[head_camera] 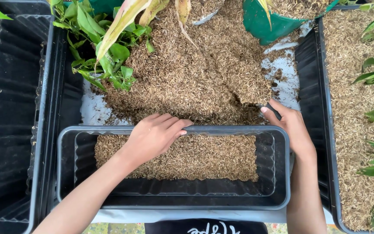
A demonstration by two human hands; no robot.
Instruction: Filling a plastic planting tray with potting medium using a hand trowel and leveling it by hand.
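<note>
Under left hand, planter lengthwise left-right

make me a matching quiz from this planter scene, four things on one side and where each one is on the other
Things:
1. left hand
2. right hand
3. green pot
4. leafy green plant

Places:
A. top, right of centre, beside the husk pile
B. resting on the husks in the middle black planter
C. top left, on the husk pile
D. at the middle planter's far right corner, holding a dark tool

Pairs: 1-B, 2-D, 3-A, 4-C

left hand: palm down, fingers extended flat | right hand: fingers curled, gripping
</note>
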